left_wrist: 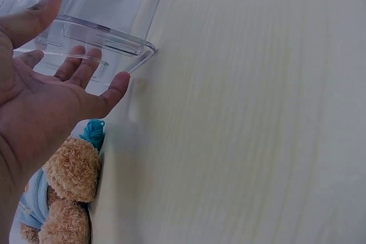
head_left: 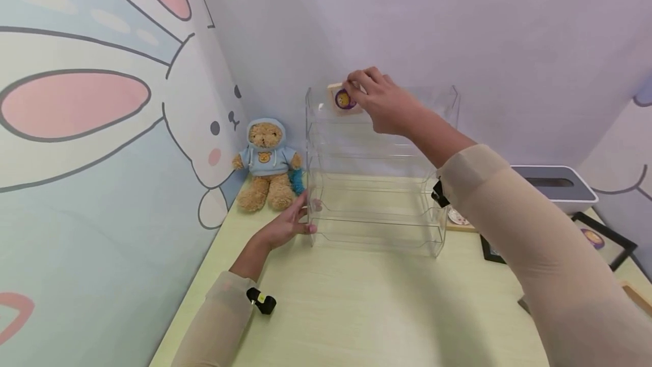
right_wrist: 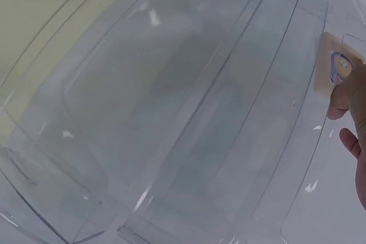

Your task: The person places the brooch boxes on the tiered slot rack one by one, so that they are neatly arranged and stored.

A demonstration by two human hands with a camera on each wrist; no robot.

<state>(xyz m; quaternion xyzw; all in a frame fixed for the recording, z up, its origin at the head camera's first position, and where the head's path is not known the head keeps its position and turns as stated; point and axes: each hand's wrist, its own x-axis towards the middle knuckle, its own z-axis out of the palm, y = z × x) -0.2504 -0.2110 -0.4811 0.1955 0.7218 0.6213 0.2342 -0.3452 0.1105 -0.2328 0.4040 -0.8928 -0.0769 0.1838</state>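
Note:
A clear acrylic tiered rack (head_left: 377, 221) stands on the pale table against the wall. At its top left, my right hand (head_left: 379, 98) pinches a small light-wood block with a round purple-rimmed bear picture (head_left: 345, 99). The right wrist view shows this picture block (right_wrist: 325, 64) over the rack's top tier, with thumb and fingertips at its edge. My left hand (head_left: 287, 225) is at the rack's lower left side, fingers spread and fairly straight. In the left wrist view, the left hand (left_wrist: 51, 90) is palm up beside the rack's lower corner (left_wrist: 150, 50).
A teddy bear (head_left: 265, 163) in a light blue hoodie sits left of the rack, with something teal and fluffy (head_left: 297, 181) beside it. To the right are a grey-and-white box (head_left: 557, 186) with a slot, a black frame (head_left: 616, 242) and a round-patterned piece (head_left: 457, 217).

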